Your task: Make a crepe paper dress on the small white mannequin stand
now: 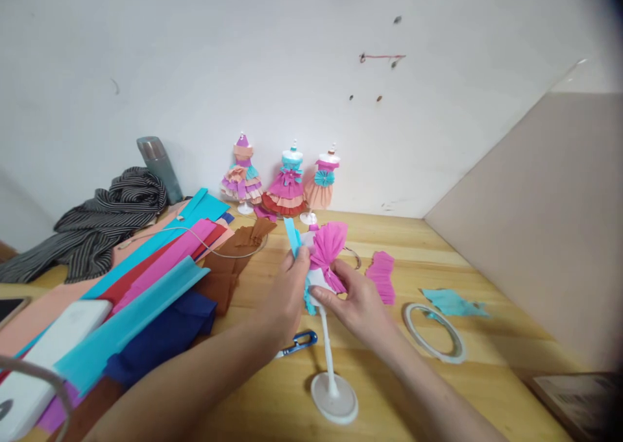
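Between my hands is a small white dress form on a stand with a round base (335, 400), its stem leaning slightly. A gathered pink crepe paper bow (328, 247) covers its upper front, and a light blue paper strip (293, 237) sticks up at its left. My left hand (292, 289) is closed around the left side of the form, with the thumb by the bow. My right hand (359, 301) grips the form's lower right side, its thumb on the white body and its fingers by the bow's lower end. Some fingertips are hidden behind the form.
Three dressed mini forms (287, 182) stand against the wall. Coloured crepe paper sheets (146, 286), a white device (53, 364), striped cloth (111, 215) and a bottle (159, 166) fill the left. A blue-handled tool (302, 343), tape roll (460, 351), pink scrap (382, 277) and teal scrap (452, 301) lie nearby.
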`<state>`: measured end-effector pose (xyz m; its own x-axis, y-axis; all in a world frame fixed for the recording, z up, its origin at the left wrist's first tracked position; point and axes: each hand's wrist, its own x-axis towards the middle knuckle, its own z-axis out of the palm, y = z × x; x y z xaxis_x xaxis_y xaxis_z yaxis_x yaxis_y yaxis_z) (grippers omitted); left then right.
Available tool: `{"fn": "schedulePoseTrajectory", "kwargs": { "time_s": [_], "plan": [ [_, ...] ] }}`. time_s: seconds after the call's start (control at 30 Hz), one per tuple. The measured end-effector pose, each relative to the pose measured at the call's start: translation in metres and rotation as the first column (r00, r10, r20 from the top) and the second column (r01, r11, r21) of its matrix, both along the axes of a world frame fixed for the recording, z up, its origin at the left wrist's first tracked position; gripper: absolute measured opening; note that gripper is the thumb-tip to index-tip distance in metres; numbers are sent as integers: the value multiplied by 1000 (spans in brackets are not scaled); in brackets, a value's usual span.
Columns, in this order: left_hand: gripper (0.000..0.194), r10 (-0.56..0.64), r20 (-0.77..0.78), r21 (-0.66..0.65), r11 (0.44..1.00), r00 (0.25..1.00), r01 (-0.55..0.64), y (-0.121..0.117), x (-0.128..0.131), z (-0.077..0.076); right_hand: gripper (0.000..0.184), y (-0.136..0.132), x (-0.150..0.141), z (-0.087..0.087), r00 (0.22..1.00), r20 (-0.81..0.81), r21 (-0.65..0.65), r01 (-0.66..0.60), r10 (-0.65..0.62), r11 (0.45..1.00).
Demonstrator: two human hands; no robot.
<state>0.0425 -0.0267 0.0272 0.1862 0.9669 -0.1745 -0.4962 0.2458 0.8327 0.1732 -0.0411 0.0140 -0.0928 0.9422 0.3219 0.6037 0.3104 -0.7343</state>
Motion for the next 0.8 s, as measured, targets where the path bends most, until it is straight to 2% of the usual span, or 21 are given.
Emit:
{"fn": "schedulePoseTrajectory", "kwargs": {
  "time_s": [0.13, 0.3, 0.47, 0.6, 0.8],
  "plan": [
    [40, -34, -38, -24, 999, 999, 33, -2, -1, 6, 34, 1, 2, -1, 999, -46, 25, -6, 7, 1000],
    [43, -87, 73, 2, 996, 994, 87, -1, 1, 6, 32, 5, 4, 1, 980, -193, -34, -53, 45, 998],
    [38, -52, 144, 3, 999, 988, 52, 4, 3, 4, 34, 7, 7, -5, 928, -367, -102, -106, 62, 989],
    [35, -46, 136, -7, 999, 990, 47, 7, 0, 2, 37, 9, 10, -9, 903, -428, -111, -103, 46, 988],
    [34, -77, 96, -6, 997, 992, 78, 10, -5, -1, 45, 9, 10, 1, 828, -556, -129, -163, 65, 978]
  ]
}}
